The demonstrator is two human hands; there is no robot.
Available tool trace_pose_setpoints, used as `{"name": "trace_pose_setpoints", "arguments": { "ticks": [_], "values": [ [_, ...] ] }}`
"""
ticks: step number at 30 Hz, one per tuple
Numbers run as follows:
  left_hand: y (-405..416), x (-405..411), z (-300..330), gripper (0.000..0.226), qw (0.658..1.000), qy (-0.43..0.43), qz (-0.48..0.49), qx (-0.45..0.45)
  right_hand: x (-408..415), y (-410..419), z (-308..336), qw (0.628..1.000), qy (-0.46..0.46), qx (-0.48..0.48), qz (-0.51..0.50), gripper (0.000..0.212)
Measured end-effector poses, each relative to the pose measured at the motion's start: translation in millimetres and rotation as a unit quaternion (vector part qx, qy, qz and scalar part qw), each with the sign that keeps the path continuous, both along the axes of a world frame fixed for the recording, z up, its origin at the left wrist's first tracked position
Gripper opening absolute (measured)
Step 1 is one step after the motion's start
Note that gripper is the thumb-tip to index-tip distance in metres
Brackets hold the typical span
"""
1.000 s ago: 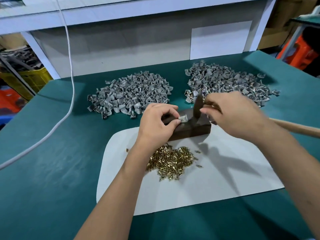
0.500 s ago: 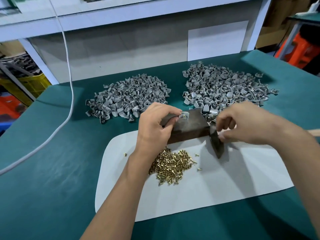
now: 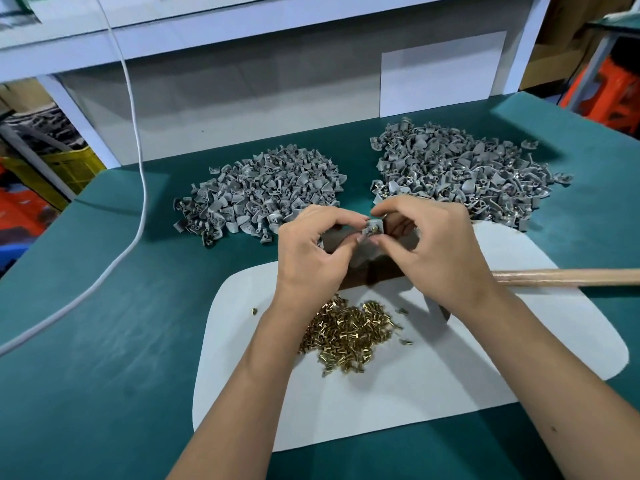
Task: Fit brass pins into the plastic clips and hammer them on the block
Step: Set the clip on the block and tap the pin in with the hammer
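Since half second ago your right hand [image 3: 440, 251] left hammer, handle [image 3: 568, 277] now lying on white mat [image 3: 485, 358], and came to clip [image 3: 373, 230] on block [image 3: 398, 268]. Both hands pinch that clip, brass head showing in it; left hand [image 3: 311, 251] steadies from left. Step, as judged: clip hammered, being lifted off. Next: drop on right pile [image 3: 460, 168], take fresh clip from left pile [image 3: 263, 185], pin from heap [image 3: 349, 330]. No readable writing or labels
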State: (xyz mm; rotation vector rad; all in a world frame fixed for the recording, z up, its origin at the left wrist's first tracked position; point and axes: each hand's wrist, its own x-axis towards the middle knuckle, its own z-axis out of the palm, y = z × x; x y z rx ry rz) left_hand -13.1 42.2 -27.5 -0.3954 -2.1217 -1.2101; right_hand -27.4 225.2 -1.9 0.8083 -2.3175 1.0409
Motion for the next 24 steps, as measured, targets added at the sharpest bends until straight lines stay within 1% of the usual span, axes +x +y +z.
{"name": "trace_pose_setpoints", "arguments": {
  "ticks": [4, 7, 13, 21, 24],
  "values": [
    [2, 2, 0, 0.021, 1.0, -0.004, -0.028, -0.001, -1, 3, -6, 0.997, 0.074, 0.008, -0.013, 0.028],
    [4, 3, 1, 0.021, 0.999, 0.003, -0.041, -0.002, 1, 2, -8, 0.995, 0.1, 0.016, -0.014, 0.025],
    [4, 2, 0, 0.013, 0.999, 0.013, -0.042, 0.007, 2, 0, -10, 0.995, 0.096, 0.019, -0.007, 0.023],
    [7, 4, 1, 0.007, 0.996, 0.059, -0.009, -0.073, 6, -5, -11, 0.998, 0.062, -0.019, -0.019, 0.02],
    [10, 6, 0, 0.005, 0.995, 0.057, -0.005, -0.087, 6, -4, -12, 0.998, 0.051, -0.023, -0.016, 0.021]
  ]
}}
